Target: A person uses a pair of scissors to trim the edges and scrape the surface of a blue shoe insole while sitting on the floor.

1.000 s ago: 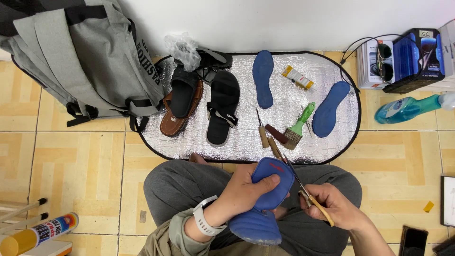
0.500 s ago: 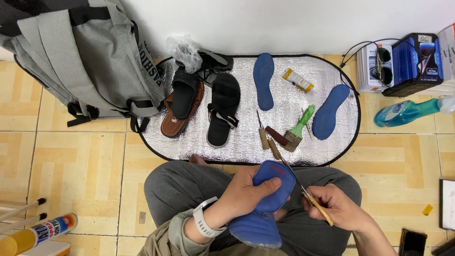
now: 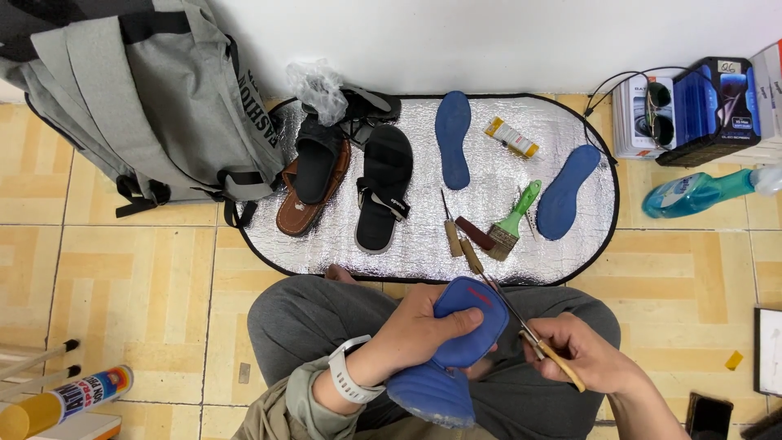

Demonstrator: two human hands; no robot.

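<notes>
Hands are seen low in the view, over crossed legs in grey trousers point(image 3: 326, 318). A blue shoe point(image 3: 452, 350) is clasped by the left hand point(image 3: 419, 330), fingers curled over its upper and thumb pressed along its near side; a white watch point(image 3: 346, 376) is worn on that wrist. A thin awl with a wooden handle point(image 3: 547, 358) is pinched by the right hand point(image 3: 582, 354), its metal shaft laid against the right edge of the shoe. Farther off, a silver mat point(image 3: 423, 244) is spread on the tiled floor; on it are laid black sandals point(image 3: 383, 191), two blue insoles point(image 3: 452, 138), a green-handled brush point(image 3: 513, 224) and a small yellow tube point(image 3: 511, 137). A grey backpack point(image 3: 138, 98) is set at far left
</notes>
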